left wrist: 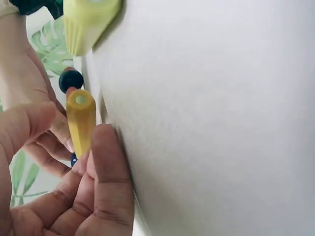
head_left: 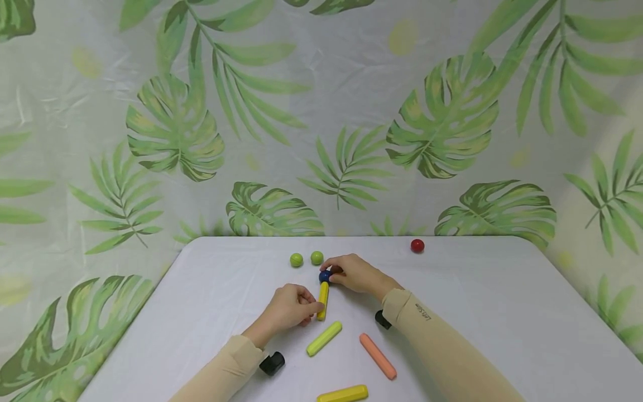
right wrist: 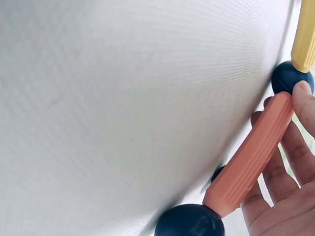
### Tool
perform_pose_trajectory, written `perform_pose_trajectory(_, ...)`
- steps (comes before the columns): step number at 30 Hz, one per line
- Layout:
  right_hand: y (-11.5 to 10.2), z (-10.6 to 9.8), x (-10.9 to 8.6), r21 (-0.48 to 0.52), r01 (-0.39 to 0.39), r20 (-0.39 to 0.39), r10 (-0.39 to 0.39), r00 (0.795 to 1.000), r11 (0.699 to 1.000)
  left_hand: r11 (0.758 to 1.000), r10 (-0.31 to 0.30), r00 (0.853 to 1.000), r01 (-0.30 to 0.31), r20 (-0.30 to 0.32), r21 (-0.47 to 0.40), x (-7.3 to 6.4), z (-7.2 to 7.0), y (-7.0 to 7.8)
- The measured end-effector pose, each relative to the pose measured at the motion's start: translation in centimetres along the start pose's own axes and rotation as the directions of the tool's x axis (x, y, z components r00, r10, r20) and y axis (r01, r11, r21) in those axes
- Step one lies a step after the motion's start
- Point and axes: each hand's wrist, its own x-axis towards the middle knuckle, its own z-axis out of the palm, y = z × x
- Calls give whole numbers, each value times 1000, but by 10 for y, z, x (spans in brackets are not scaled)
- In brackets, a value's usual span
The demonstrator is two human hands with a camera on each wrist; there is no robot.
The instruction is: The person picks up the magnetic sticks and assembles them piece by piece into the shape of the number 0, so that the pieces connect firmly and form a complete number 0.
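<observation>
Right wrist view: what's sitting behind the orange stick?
Behind the orange stick, part of the right hand shows, and a dark object, too hidden to identify, peeks past its edge. Whatever is directly behind is covered.

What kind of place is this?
Possibly a tabletop play or filming corner, though I can't be sure: there's a leaf-print backdrop behind a white table, with coloured sticks and balls on it.

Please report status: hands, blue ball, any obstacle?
Right hand grips blue ball. Left hand at yellow rod. Rod end touches ball. Lime rod close, apparently not blocking.
</observation>
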Motion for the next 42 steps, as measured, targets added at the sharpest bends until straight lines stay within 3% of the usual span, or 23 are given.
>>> perform_pose_trajectory(7,-1,0,0,10,9,-4,-9,1000,1000,993,83,992,-91,96,81,-29,1,-1)
perform_pose_trajectory(17,2,1,-2,6,23,-15,-23,1000,1000,986,138,974,-152,178,66,-56,24,9)
perform_pose_trajectory(27,-1,-1,-2,-3,17,-7,-17,1000,1000,985,144,970,-160,194,67,-72,36,15)
perform_pose_trajectory(42,1,0,-2,8,14,-5,-14,1000,1000,981,177,957,-190,228,36,-79,42,19)
